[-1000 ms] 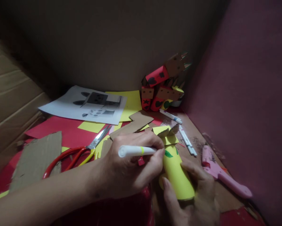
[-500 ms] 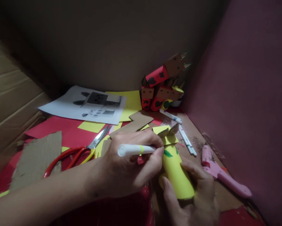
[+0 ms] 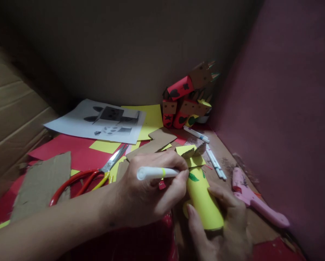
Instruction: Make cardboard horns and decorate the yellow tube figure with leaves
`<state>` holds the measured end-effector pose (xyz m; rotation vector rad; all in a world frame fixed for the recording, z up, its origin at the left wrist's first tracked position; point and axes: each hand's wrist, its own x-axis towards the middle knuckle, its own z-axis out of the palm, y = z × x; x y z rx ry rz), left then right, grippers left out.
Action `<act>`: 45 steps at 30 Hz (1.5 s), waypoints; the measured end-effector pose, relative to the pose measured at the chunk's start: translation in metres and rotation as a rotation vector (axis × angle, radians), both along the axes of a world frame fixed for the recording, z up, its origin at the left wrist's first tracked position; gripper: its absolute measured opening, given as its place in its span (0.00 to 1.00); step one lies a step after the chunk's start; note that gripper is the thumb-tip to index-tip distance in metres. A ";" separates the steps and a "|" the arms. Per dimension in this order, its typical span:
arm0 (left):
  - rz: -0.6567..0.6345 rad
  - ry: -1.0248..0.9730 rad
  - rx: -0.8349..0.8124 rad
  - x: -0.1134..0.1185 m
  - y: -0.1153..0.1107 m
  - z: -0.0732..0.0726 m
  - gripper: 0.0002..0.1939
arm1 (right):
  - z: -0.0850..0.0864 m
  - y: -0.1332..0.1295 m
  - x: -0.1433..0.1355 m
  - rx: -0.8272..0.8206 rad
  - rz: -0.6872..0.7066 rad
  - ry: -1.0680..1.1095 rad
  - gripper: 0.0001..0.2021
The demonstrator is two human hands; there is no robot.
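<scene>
Between the fingers of my left hand point(image 3: 157, 192) is a white marker point(image 3: 154, 173) with a yellow-green band, its tip hidden behind my fingertips at the upper part of a yellow paper tube point(image 3: 204, 203). Green leaf-like marks point(image 3: 193, 177) show on the tube near its top. Folded yellow card and cardboard pieces point(image 3: 191, 154) sit at the tube's far end. My right hand point(image 3: 223, 224) grips the tube's near end, thumb on the left side and a finger on the right.
Red-handled scissors point(image 3: 99, 172) lie left of my hands, beside a cardboard piece point(image 3: 44, 185). A printed sheet point(image 3: 102, 121) rests on coloured paper behind. Several red tube figures point(image 3: 181, 88) are stacked at the back. White markers point(image 3: 215, 162) and a pink glue gun point(image 3: 257, 203) lie right.
Almost nothing differs. The back end of the marker has shifted very slightly to the right; my right hand and the paper tube look the same.
</scene>
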<state>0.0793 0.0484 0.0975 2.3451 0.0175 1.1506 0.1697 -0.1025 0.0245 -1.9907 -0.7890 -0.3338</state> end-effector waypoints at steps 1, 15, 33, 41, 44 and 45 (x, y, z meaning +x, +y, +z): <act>-0.005 -0.005 0.005 0.000 0.000 0.000 0.04 | 0.000 0.000 0.001 0.002 0.007 -0.015 0.25; 0.020 -0.009 0.005 -0.002 0.000 0.007 0.04 | 0.004 0.002 -0.002 0.009 -0.024 0.054 0.25; -0.049 -0.036 -0.112 -0.001 -0.002 0.007 0.04 | 0.022 0.006 0.000 0.371 0.149 0.467 0.15; -0.057 -0.030 -0.024 -0.001 -0.004 0.001 0.03 | 0.027 0.006 -0.001 0.327 0.137 0.494 0.14; -0.067 -0.045 -0.035 0.000 -0.004 0.000 0.04 | 0.028 0.007 -0.003 0.356 0.155 0.555 0.14; -0.073 -0.052 -0.035 0.001 -0.004 0.000 0.04 | 0.028 0.007 -0.003 0.365 0.155 0.567 0.14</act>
